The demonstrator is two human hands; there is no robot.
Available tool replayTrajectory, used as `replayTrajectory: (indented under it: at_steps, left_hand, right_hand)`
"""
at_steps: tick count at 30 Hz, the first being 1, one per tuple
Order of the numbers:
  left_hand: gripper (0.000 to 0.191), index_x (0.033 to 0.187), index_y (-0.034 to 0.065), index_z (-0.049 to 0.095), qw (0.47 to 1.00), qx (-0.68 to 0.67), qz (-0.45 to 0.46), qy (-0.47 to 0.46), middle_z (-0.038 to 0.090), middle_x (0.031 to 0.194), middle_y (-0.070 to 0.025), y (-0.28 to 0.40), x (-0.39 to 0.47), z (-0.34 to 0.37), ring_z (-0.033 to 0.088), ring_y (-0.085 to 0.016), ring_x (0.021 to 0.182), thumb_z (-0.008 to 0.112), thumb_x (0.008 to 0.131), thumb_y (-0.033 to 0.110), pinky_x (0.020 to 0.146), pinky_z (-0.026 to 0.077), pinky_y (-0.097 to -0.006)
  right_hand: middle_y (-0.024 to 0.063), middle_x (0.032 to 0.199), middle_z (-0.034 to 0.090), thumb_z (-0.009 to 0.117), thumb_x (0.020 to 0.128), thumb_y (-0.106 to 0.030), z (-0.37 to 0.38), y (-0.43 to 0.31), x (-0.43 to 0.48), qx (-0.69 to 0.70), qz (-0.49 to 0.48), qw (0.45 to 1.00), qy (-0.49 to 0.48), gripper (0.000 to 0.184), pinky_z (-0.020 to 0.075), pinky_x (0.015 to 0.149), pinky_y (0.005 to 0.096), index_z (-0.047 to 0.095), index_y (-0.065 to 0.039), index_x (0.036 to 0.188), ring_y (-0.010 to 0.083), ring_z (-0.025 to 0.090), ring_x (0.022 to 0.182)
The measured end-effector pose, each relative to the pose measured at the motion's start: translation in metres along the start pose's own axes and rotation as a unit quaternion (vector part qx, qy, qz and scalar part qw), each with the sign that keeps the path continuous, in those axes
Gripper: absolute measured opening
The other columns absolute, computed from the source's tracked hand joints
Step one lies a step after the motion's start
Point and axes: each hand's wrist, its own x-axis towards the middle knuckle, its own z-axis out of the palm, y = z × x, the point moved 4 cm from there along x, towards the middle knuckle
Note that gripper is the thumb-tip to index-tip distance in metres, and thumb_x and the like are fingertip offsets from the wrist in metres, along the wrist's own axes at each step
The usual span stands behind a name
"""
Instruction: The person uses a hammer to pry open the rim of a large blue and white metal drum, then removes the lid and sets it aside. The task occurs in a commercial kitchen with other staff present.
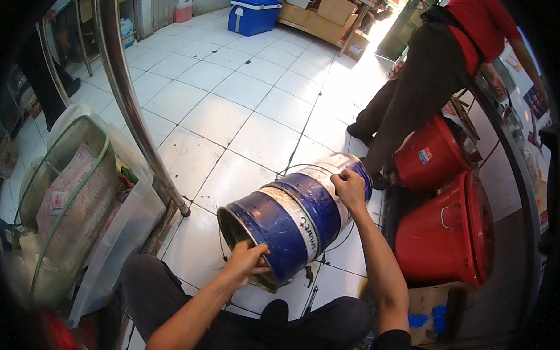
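Two blue-and-white metal pails, nested end to end, lie tilted on their side on the floor before me. The near pail [278,233] has its open mouth towards me and bears writing. My left hand [247,262] grips its rim, fingers partly hidden around the edge. On the far pail [323,192], my right hand [351,189] is closed around the dark grip of a wire bail handle [303,165]. Another wire handle hangs off the near pail's mouth. A slim metal tool [311,298] lies on the tiles between my knees.
Red lidded plastic buckets [437,231] stand close on my right. Beyond them is a person in dark trousers [403,82]. A metal post [130,95] and a clear plastic bin [125,243] flank my left. A blue cooler box [254,16] sits on the tiled floor [217,117].
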Motion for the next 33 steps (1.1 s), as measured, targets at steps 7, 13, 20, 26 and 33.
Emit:
replayTrajectory:
  at_steps: [7, 13, 20, 26, 33]
  left_hand:
    - [0.011, 0.091, -0.0012, 0.057, 0.992, -0.113, 0.034, 0.05, 0.059, 0.09, -0.0093, -0.027, 0.041, 0.013, 0.063, -0.023, 0.086, 0.055, 0.085, 0.009, 0.084, 0.056, -0.0454]
    - [0.005, 0.066, 0.0015, 0.055, 0.977, -0.109, 0.076, 0.167, 0.053, 0.064, -0.003, -0.048, 0.03, -0.01, 0.051, -0.015, 0.058, 0.055, 0.068, -0.003, 0.049, 0.034, -0.0303]
    - [0.011, 0.066, -0.0007, 0.06, 0.988, -0.048, 0.069, 0.13, 0.058, 0.065, -0.0042, -0.058, 0.017, -0.037, 0.053, -0.012, 0.059, 0.057, 0.075, -0.005, 0.055, 0.041, -0.0289]
    - [0.018, 0.064, -0.0024, 0.063, 0.976, 0.006, 0.143, 0.164, 0.057, 0.057, 0.0008, -0.055, 0.005, -0.025, 0.05, -0.009, 0.052, 0.058, 0.08, 0.004, 0.05, 0.038, -0.0283]
    - [0.018, 0.063, -0.0024, 0.061, 0.953, 0.108, 0.207, 0.192, 0.054, 0.051, -0.0033, -0.048, 0.007, -0.016, 0.05, -0.01, 0.05, 0.058, 0.079, 0.006, 0.05, 0.041, -0.0315]
  right_hand:
    - [0.0194, 0.067, 0.066, 0.068, 0.078, -0.027, 0.052, -0.045, 0.009, -0.088, -0.144, 0.986, -0.005, 0.029, 0.0516, 0.06, 0.0399, 0.066, 0.002, 0.077, 0.0303, 0.069, 0.064]
    - [0.0203, 0.076, 0.069, 0.069, 0.083, -0.033, 0.08, -0.02, 0.048, -0.117, -0.07, 0.987, 0.089, 0.029, 0.0524, 0.067, 0.047, 0.066, -0.004, 0.082, 0.0399, 0.068, 0.074]
    - [0.0197, 0.071, 0.066, 0.06, 0.094, -0.03, 0.101, 0.008, 0.074, -0.097, -0.135, 0.979, 0.121, 0.027, 0.0505, 0.062, 0.0517, 0.057, -0.006, 0.082, 0.0429, 0.065, 0.071]
    - [0.0237, 0.069, 0.061, 0.06, 0.095, -0.025, 0.107, 0.022, 0.091, -0.041, -0.185, 0.976, 0.109, 0.024, 0.0472, 0.056, 0.0487, 0.055, -0.005, 0.082, 0.0451, 0.063, 0.069]
    - [0.0247, 0.064, 0.058, 0.061, 0.095, -0.022, 0.119, 0.047, 0.098, 0.015, -0.202, 0.97, 0.136, 0.021, 0.0451, 0.053, 0.0499, 0.054, -0.006, 0.082, 0.0459, 0.06, 0.064]
